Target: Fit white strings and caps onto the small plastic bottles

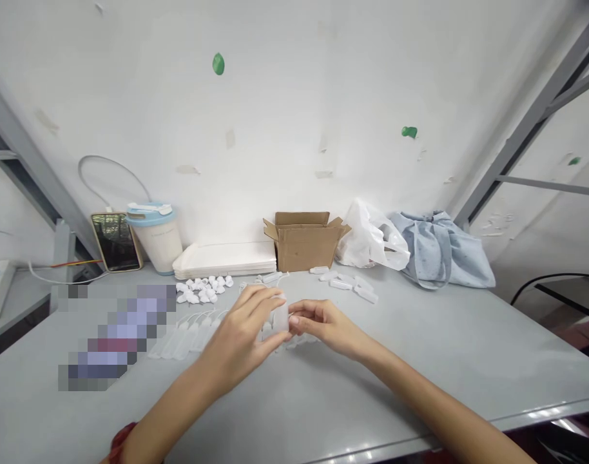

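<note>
Back from the table edge, left fingers around translucent container

Left forearm: slanted inward from the lower left.
Left hand: showed its back, fingers bent and together, thumb stretched opposite them in a grip.
Right forearm: slanted inward from the lower right.
Right hand: lay curled, its thumb tip near the left thumb's.
</note>
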`<state>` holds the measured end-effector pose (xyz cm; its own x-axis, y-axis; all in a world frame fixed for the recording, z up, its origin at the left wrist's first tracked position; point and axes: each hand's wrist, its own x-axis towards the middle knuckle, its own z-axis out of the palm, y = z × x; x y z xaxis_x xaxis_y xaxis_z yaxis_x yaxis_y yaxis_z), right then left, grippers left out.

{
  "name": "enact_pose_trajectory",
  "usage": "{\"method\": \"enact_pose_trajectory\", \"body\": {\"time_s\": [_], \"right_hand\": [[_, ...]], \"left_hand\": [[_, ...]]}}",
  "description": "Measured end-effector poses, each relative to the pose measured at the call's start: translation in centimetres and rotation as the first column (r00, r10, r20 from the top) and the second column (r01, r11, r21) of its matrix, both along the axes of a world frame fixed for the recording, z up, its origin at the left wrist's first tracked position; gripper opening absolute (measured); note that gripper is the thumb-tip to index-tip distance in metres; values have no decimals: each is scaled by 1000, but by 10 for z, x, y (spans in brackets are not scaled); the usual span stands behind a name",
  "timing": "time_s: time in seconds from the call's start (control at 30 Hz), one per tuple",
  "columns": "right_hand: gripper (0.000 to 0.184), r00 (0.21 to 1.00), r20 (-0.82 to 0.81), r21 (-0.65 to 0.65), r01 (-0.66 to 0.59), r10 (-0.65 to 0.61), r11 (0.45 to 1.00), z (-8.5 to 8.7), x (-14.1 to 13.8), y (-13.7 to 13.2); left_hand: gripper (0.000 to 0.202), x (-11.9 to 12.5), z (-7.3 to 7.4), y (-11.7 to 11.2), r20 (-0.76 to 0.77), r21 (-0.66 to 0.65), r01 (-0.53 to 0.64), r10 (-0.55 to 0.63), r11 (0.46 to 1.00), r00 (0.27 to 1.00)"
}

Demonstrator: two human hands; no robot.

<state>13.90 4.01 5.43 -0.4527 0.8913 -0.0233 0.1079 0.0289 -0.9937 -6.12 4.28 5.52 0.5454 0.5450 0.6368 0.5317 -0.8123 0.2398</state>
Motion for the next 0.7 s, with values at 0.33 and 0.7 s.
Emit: {"method": "enact_pose_trajectory", "body": {"time_s": [0.33,0.7], "right_hand": [[28,991,50,103,120,-126,987,10,7,4],[30,962,25,84,270,-273,959,2,15,21]], "left_hand": [[43,-115,-29,-55,-197,-198,-259,220,946,955],[40,-129,-31,-70,-280,-409,-263,154,874,948]]}}
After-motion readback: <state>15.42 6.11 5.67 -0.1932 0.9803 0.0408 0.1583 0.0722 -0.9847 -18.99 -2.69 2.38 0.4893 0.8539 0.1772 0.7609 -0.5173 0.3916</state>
